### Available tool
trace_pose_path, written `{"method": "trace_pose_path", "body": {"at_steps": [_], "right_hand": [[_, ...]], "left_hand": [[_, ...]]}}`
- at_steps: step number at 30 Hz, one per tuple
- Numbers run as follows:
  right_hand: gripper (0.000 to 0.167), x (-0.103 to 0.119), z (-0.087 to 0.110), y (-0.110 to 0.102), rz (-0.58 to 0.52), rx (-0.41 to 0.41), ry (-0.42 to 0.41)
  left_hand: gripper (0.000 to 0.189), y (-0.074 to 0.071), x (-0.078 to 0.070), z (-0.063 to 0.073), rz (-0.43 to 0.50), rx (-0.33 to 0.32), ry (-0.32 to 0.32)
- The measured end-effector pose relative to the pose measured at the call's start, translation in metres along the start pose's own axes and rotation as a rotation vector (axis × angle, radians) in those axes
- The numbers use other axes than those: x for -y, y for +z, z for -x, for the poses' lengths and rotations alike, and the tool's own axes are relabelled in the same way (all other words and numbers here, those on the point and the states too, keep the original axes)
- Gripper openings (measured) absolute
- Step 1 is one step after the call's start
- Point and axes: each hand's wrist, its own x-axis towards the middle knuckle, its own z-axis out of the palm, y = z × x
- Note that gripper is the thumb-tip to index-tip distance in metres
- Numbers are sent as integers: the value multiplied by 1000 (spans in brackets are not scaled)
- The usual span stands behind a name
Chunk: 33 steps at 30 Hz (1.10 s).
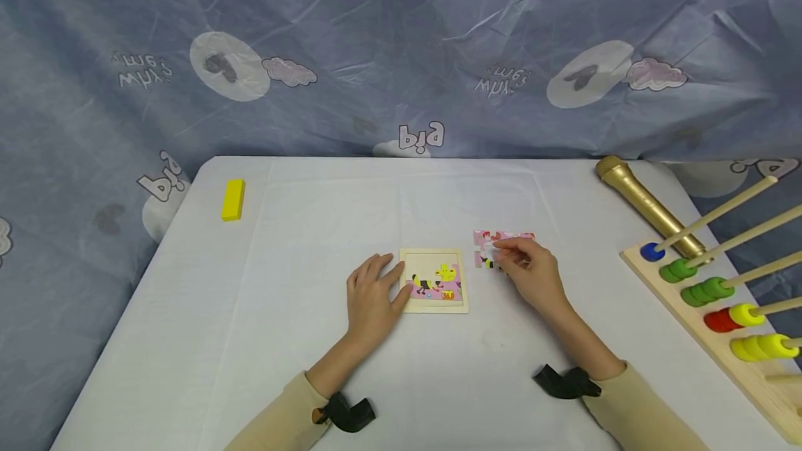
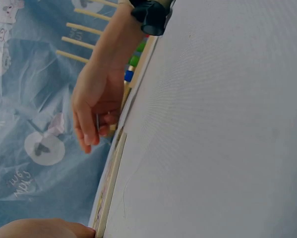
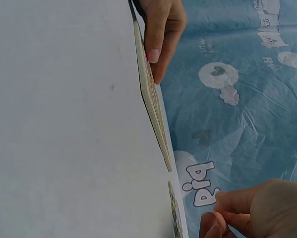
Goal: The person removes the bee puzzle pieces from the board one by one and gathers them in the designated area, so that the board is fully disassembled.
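left hand (image 1: 372, 301): relaxed, touching the puzzle tray (image 1: 435, 307), mid-frame
right hand (image 1: 532, 273): pinching a thin piece (image 2: 97, 121) (barely visible tbh), right of centre

Tray (image 1: 435, 310) on table (image 1: 250, 339), pieces (image 1: 487, 236) to its right, block (image 1: 233, 200) far left, abacus (image 1: 719, 345) far right

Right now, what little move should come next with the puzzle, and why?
I'd probably bring the thin puzzle piece that the right hand seems to pinch over to the wooden puzzle tray. Its upper left part looks bare, and the left hand touches its edge, which could help keep it steady.
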Motion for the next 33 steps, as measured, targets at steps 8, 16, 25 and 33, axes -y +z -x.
{"method": "trace_pose_path", "body": {"at_steps": [8, 16, 25, 33], "right_hand": [[19, 24, -1, 20, -10, 60, -48], [18, 32, 0, 39, -44, 82, -139], [22, 31, 5, 46, -30, 147, -134], [26, 31, 8, 52, 27, 173, -186]], "left_hand": [[39, 1, 0, 1, 6, -6, 0], [39, 1, 0, 0, 5, -4, 2], [39, 0, 0, 0, 5, -2, 3], [39, 0, 0, 0, -12, 13, -9]]}}
